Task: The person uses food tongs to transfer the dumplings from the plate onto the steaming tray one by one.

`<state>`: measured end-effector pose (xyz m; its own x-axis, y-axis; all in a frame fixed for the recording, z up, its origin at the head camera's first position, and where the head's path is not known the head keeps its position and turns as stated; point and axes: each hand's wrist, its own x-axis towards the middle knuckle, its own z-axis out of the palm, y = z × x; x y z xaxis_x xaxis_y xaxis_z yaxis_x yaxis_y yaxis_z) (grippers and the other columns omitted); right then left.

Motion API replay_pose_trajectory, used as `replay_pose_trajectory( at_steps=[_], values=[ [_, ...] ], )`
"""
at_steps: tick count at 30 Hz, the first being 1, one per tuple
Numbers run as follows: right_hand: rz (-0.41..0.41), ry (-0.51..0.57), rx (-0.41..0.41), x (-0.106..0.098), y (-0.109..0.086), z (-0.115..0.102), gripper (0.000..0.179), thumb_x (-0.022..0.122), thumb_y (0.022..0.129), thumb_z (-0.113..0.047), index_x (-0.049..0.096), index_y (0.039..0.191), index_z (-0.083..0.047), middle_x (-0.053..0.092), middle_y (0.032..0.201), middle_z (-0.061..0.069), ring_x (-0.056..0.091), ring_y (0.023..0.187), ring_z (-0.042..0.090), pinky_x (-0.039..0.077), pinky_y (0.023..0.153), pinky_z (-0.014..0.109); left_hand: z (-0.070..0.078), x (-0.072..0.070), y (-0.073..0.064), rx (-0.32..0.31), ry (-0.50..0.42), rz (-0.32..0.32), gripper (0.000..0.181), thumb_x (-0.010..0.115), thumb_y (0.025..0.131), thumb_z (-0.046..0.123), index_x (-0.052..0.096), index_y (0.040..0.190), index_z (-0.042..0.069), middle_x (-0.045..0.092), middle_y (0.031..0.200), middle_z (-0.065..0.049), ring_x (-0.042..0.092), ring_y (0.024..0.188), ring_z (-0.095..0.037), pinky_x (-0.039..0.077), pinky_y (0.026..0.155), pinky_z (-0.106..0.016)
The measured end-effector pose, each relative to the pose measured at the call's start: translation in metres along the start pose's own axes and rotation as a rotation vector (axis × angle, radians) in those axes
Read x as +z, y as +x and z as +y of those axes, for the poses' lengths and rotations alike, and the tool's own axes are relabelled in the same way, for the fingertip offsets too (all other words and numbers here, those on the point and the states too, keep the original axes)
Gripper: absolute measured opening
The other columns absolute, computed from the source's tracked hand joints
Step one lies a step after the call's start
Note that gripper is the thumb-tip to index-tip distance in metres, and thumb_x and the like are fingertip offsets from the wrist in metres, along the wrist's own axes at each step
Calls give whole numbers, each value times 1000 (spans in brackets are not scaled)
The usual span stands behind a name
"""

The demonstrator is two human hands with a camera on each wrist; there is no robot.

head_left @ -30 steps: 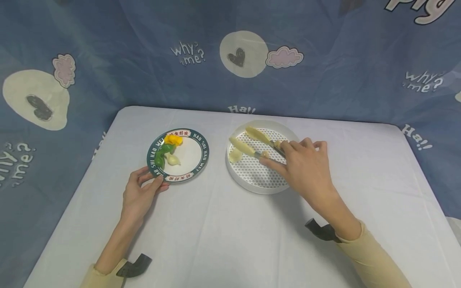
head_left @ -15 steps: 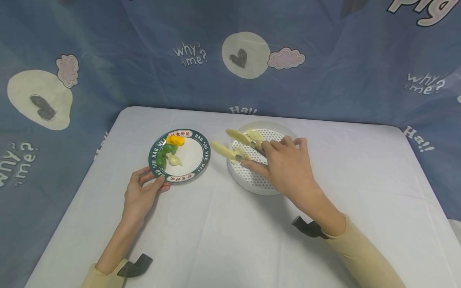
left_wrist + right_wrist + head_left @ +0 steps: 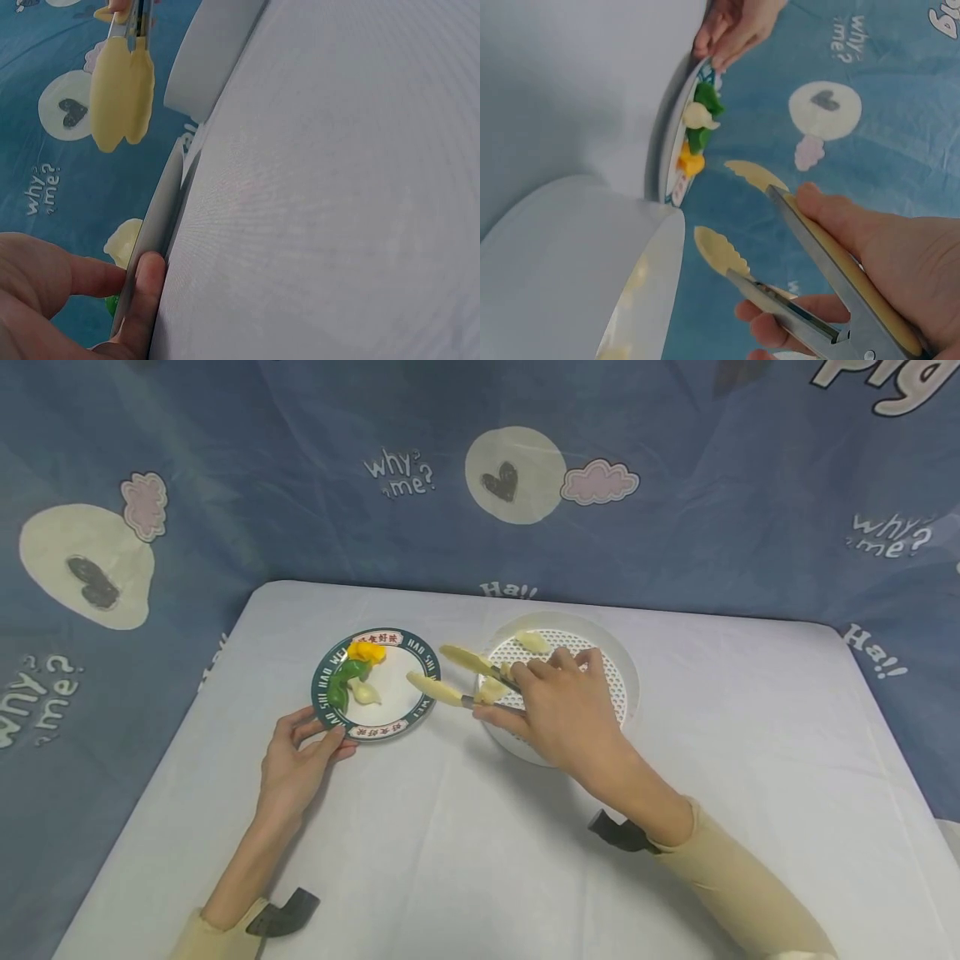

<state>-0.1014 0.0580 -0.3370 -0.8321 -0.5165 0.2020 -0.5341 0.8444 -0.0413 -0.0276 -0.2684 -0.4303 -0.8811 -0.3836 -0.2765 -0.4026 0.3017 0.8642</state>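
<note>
My left hand (image 3: 292, 772) pinches the near-left rim of a green-edged white plate (image 3: 401, 685), thumb above and fingers beneath. On the plate lie a yellow pepper-like piece (image 3: 367, 652), green pepper-like pieces (image 3: 352, 670) and a pale garlic-like bulb (image 3: 365, 692). My right hand (image 3: 573, 714) grips metal tongs (image 3: 802, 262) with yellow tips. Their tips are spread apart with nothing between them, near the plate's right edge in the head view. Below the right hand is a round white perforated tray (image 3: 632, 685) holding pale pieces (image 3: 532, 642); the hand hides part of it.
A white cloth (image 3: 465, 860) covers the table. Behind it hangs a blue printed curtain (image 3: 300, 485). The tray's raised wall (image 3: 570, 247) stands close to the plate in the right wrist view. Black wrist mounts (image 3: 283, 914) stick out from both sleeves.
My right hand has moved left with the tongs, from over the tray to near the plate's right edge. Pale pieces in the tray have come into sight. The left hand stays on the plate.
</note>
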Motion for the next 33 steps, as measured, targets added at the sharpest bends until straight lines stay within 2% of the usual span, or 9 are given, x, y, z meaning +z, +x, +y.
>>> replay_pose_trajectory(
  at_steps=[5, 10, 19, 27, 33],
  values=[
    [-31, 8, -9, 4, 5, -9, 67, 58, 96, -80, 77, 116, -18, 82, 106, 2, 67, 100, 30, 49, 96, 57, 0, 0, 0, -7, 2, 2, 74, 63, 110, 22, 21, 170, 6, 55, 153, -20, 72, 81, 13, 64, 87, -9],
    [-36, -10, -39, 10, 10, -18, 67, 55, 97, -80, 75, 107, -18, 80, 98, -1, 63, 94, 26, 48, 92, 53, 0, 0, 1, -8, 3, -5, 74, 62, 110, 22, 21, 170, 6, 55, 153, -20, 73, 81, 12, 63, 87, -7],
    [-30, -19, -106, 19, 20, -34, 68, 51, 99, -80, 77, 112, -18, 80, 97, -2, 63, 91, 24, 48, 93, 51, 1, 1, 1, 3, 12, 0, 74, 62, 110, 21, 21, 170, 5, 56, 153, -21, 73, 79, 12, 63, 86, -7],
    [-45, 10, -124, 29, 31, -49, 62, 56, 100, -75, 73, 100, -16, 73, 86, -2, 58, 83, 23, 46, 87, 47, 1, 2, 0, 4, 4, -4, 73, 62, 110, 20, 21, 170, 5, 56, 153, -21, 73, 79, 12, 63, 86, -6],
    [-113, -12, -123, 38, 38, -63, 66, 51, 101, -77, 74, 120, -19, 78, 102, -2, 61, 93, 22, 48, 90, 49, 0, -1, -1, -5, 10, -1, 74, 61, 111, 22, 21, 170, 6, 56, 154, -20, 73, 79, 12, 60, 86, -2]
  ],
)
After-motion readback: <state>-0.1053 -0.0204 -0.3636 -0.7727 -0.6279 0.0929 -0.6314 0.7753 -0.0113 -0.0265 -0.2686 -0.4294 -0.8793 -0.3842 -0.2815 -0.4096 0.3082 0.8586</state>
